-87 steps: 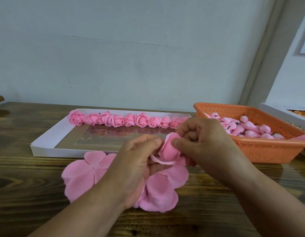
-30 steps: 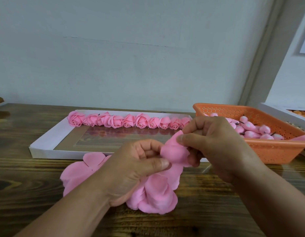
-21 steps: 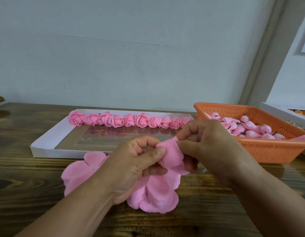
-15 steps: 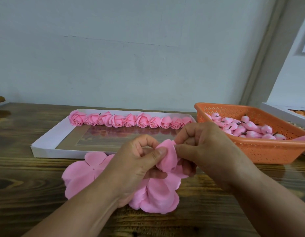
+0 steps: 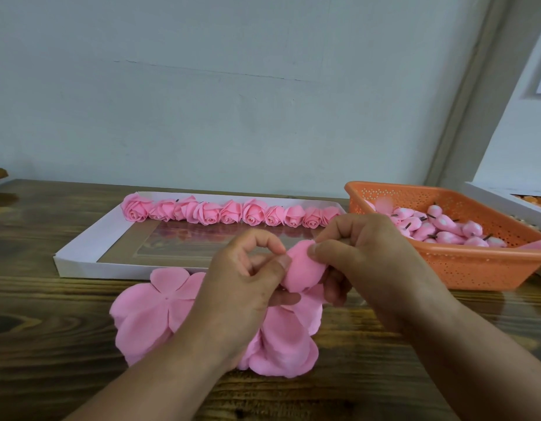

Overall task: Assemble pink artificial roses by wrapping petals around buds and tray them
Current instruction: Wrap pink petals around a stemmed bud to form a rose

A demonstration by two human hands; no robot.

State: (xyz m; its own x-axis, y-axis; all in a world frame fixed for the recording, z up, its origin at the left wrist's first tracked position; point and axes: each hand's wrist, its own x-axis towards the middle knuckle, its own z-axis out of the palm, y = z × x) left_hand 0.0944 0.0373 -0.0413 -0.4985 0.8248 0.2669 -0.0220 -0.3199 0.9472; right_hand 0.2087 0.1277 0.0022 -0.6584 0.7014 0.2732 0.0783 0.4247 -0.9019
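Both hands meet above the table's front over a half-wrapped pink rose [image 5: 302,270]. My left hand [image 5: 244,287] pinches its left side between thumb and curled fingers. My right hand [image 5: 363,259] pinches the petal at its upper right, thumb on top. The bud inside is hidden by the petals. Loose petals of the same piece [image 5: 284,344] hang down under my hands. A flat pink petal sheet [image 5: 150,311] lies on the table to the left. A white tray [image 5: 81,250] behind holds a row of finished roses [image 5: 229,212] along its far side.
An orange perforated basket [image 5: 475,265] at the right holds several pink buds [image 5: 439,229]. A white box edge [image 5: 506,202] shows at the far right. The wooden table [image 5: 50,344] runs to a pale wall behind the tray.
The petal has been folded closer round the bud, and the rose now looks rounder. My hands have shifted slightly, with both still pinching it over the same spot.
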